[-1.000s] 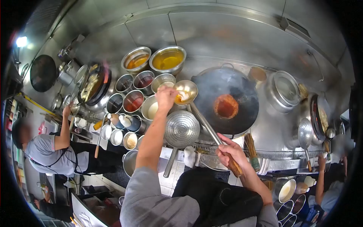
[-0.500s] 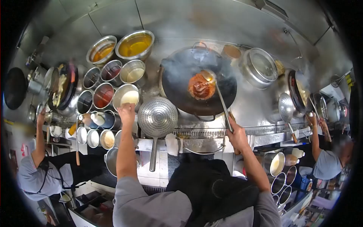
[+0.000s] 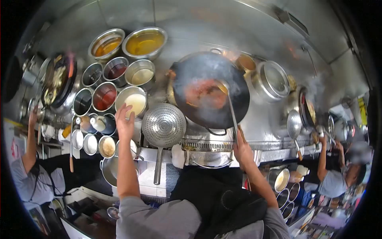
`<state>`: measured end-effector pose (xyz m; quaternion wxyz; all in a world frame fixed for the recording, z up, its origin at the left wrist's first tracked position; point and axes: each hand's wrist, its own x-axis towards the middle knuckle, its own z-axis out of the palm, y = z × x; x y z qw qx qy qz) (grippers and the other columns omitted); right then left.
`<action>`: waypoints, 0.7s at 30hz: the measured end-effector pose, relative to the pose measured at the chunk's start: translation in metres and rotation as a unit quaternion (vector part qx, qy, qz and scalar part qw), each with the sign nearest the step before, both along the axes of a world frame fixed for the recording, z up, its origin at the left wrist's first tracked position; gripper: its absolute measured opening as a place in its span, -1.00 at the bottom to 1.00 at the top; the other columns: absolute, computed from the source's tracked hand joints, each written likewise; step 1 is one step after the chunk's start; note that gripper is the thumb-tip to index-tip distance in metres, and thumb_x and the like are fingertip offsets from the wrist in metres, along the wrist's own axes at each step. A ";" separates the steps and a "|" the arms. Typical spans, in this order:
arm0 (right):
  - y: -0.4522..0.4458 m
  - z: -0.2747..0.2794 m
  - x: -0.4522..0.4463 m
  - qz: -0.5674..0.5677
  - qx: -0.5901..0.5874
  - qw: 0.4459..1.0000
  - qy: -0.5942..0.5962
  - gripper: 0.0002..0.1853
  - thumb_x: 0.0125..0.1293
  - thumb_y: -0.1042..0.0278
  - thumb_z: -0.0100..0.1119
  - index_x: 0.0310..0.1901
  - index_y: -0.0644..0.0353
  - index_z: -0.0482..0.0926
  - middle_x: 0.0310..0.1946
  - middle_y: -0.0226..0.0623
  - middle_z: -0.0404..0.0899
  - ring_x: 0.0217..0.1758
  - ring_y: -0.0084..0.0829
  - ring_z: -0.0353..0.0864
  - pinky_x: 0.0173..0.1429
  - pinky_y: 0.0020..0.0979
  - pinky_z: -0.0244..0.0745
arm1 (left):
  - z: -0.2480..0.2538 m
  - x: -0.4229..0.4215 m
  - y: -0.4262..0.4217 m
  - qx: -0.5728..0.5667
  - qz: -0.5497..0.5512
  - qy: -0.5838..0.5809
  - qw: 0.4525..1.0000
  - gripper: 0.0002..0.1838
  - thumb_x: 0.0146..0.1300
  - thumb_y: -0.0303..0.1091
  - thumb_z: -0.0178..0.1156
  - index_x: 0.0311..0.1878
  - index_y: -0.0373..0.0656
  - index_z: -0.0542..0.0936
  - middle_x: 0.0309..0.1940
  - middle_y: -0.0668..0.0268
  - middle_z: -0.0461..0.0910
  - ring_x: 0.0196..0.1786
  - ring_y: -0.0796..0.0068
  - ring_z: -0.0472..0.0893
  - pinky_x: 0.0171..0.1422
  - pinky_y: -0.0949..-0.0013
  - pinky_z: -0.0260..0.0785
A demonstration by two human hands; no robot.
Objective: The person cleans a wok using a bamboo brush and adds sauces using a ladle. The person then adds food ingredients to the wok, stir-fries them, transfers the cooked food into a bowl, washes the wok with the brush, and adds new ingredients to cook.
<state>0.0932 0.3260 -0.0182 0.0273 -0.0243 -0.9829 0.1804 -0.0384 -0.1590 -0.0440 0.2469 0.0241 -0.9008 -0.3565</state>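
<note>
In the head view, my right hand (image 3: 243,153) is wrapped around the handle of a long ladle (image 3: 232,109). The ladle's bowl sits in a large black wok (image 3: 195,116), touching red sauce (image 3: 201,93) that is blurred under rising steam. My left hand (image 3: 125,122) holds nothing; its fingers are apart at the near rim of a metal pot of creamy white liquid (image 3: 134,102). Whether the fingertips touch the rim I cannot tell. Just right of that hand lies a perforated strainer (image 3: 164,125), its handle pointing toward me.
Metal pots of red sauce (image 3: 104,96) and dark liquid (image 3: 83,102) stand left, with squeeze bottles (image 3: 104,124) in front. Two bowls of yellow oil (image 3: 144,42) are behind. A lidded steel pot (image 3: 271,81) stands right of the wok. Co-workers (image 3: 30,179) work on both sides.
My left hand has opened from closed fingers and dropped slightly back from the white liquid. The red sauce has spread wider in the wok, with the ladle still in it.
</note>
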 end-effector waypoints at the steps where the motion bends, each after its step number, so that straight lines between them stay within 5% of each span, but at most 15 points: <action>1: -0.003 0.012 0.010 0.024 0.011 1.000 0.007 -0.31 0.26 0.46 0.15 0.43 0.29 0.22 -0.25 0.26 0.65 -0.33 0.24 0.64 -0.18 0.06 0.59 | 0.011 0.017 -0.007 -0.007 0.023 0.005 1.000 -0.66 0.15 -0.52 0.31 0.03 -0.09 0.64 0.18 0.04 0.55 0.25 -0.01 0.49 0.39 0.10 0.24; 3: -0.010 0.064 0.008 0.063 0.028 0.997 0.017 -0.31 0.30 0.44 0.15 0.45 0.30 0.18 -0.31 0.16 0.69 -0.37 0.15 0.68 -0.24 0.04 0.58 | 0.017 0.050 -0.029 0.012 0.049 0.006 0.999 -0.72 0.17 -0.51 0.31 -0.02 -0.13 0.64 0.14 0.06 0.57 0.22 0.01 0.50 0.36 0.12 0.27; 4: -0.019 0.109 0.001 -0.017 -0.118 0.984 -0.130 -0.33 0.30 0.43 0.16 0.42 0.39 0.20 -0.37 0.04 0.67 -0.48 -0.06 0.64 -0.35 -0.09 0.56 | 0.023 0.061 -0.034 0.032 0.069 -0.009 0.997 -0.75 0.18 -0.51 0.30 -0.05 -0.15 0.64 0.13 0.06 0.58 0.22 0.01 0.50 0.34 0.12 0.29; 5: -0.025 0.132 -0.007 -0.101 -0.258 0.921 -0.275 -0.35 0.30 0.42 0.16 0.38 0.48 0.22 -0.43 -0.08 0.65 -0.59 -0.27 0.60 -0.46 -0.22 0.54 | 0.024 0.064 -0.035 0.032 0.077 -0.007 0.997 -0.75 0.18 -0.51 0.30 -0.05 -0.15 0.64 0.13 0.06 0.58 0.22 0.01 0.50 0.34 0.12 0.29; 6: -0.011 0.139 -0.022 -0.140 -0.422 0.852 -0.276 -0.33 0.33 0.42 0.18 0.43 0.43 0.21 -0.58 -0.37 0.53 -0.67 -0.57 0.44 -0.58 -0.41 0.38 | 0.026 0.068 -0.035 0.046 0.087 -0.009 0.995 -0.77 0.20 -0.51 0.30 -0.06 -0.17 0.64 0.12 0.08 0.58 0.20 0.03 0.52 0.31 0.14 0.32; 8: 0.033 0.112 -0.059 -0.101 -0.733 0.581 -0.341 -0.28 0.31 0.46 0.20 0.48 0.30 0.18 -0.62 -0.43 0.47 -0.69 -0.57 0.40 -0.61 -0.44 0.34 | 0.025 0.069 -0.029 0.058 0.092 -0.015 0.994 -0.80 0.21 -0.50 0.29 -0.08 -0.19 0.64 0.12 0.09 0.58 0.19 0.06 0.53 0.29 0.16 0.35; 9: 0.035 0.086 -0.060 -0.103 -0.733 0.580 -0.341 -0.28 0.31 0.46 0.20 0.48 0.30 0.18 -0.62 -0.43 0.47 -0.69 -0.57 0.40 -0.61 -0.44 0.34 | 0.023 0.061 -0.017 0.114 0.062 0.004 0.992 -0.81 0.23 -0.50 0.28 -0.08 -0.18 0.64 0.11 0.11 0.58 0.17 0.09 0.54 0.26 0.18 0.37; 11: 0.030 0.031 -0.058 -0.141 -0.609 0.750 -0.217 -0.31 0.34 0.47 0.17 0.48 0.26 0.17 -0.61 -0.43 0.49 -0.68 -0.56 0.42 -0.60 -0.45 0.35 | 0.037 0.056 0.016 0.192 0.032 -0.009 0.981 -0.81 0.25 -0.50 0.28 -0.07 -0.15 0.65 0.08 0.15 0.57 0.17 0.18 0.55 0.24 0.25 0.40; 12: 0.029 0.005 -0.050 -0.055 -0.393 0.896 -0.197 -0.32 0.35 0.46 0.14 0.47 0.30 0.13 -0.54 -0.33 0.56 -0.61 -0.50 0.52 -0.56 -0.41 0.43 | 0.037 0.054 0.027 0.147 0.011 0.008 0.989 -0.80 0.22 -0.50 0.30 -0.07 -0.12 0.65 0.09 0.14 0.58 0.17 0.15 0.55 0.24 0.22 0.39; 13: 0.032 -0.019 -0.042 0.035 -0.168 0.985 -0.027 -0.33 0.35 0.46 0.13 0.45 0.32 0.15 -0.52 -0.29 0.58 -0.59 -0.48 0.56 -0.54 -0.38 0.47 | 0.040 0.054 0.040 0.130 -0.001 0.017 0.991 -0.80 0.22 -0.50 0.30 -0.08 -0.12 0.65 0.08 0.12 0.58 0.16 0.12 0.55 0.25 0.20 0.39; 14: 0.033 -0.036 -0.029 0.120 0.070 0.980 0.145 -0.35 0.35 0.46 0.12 0.44 0.33 0.17 -0.50 -0.25 0.59 -0.56 -0.46 0.59 -0.52 -0.35 0.51 | 0.042 0.056 0.049 0.110 -0.016 0.025 0.993 -0.80 0.21 -0.51 0.30 -0.09 -0.12 0.65 0.08 0.10 0.58 0.15 0.09 0.55 0.25 0.19 0.39; 18: 0.016 0.045 0.017 0.059 0.101 0.992 -0.039 -0.35 0.32 0.46 0.14 0.42 0.35 0.19 -0.44 -0.16 0.63 -0.51 -0.42 0.64 -0.49 -0.30 0.56 | 0.032 0.072 0.072 0.089 -0.011 0.014 0.996 -0.82 0.21 -0.50 0.30 -0.10 -0.13 0.65 0.06 0.07 0.59 0.14 0.04 0.55 0.25 0.16 0.38; 19: 0.012 0.075 0.018 0.009 -0.093 0.985 -0.144 -0.38 0.33 0.43 0.16 0.40 0.35 0.23 -0.44 -0.17 0.64 -0.54 -0.45 0.62 -0.52 -0.33 0.53 | 0.031 0.080 0.077 0.088 -0.005 0.012 0.996 -0.82 0.21 -0.51 0.30 -0.11 -0.13 0.65 0.05 0.06 0.59 0.14 0.02 0.55 0.24 0.16 0.38; 21: 0.019 0.117 0.003 -0.046 -0.442 0.845 -0.297 -0.42 0.38 0.36 0.18 0.38 0.30 0.28 -0.49 -0.28 0.59 -0.61 -0.56 0.52 -0.61 -0.46 0.41 | 0.038 0.100 0.088 0.096 0.021 0.011 0.995 -0.82 0.21 -0.51 0.29 -0.11 -0.14 0.65 0.04 0.05 0.60 0.14 0.01 0.55 0.24 0.13 0.38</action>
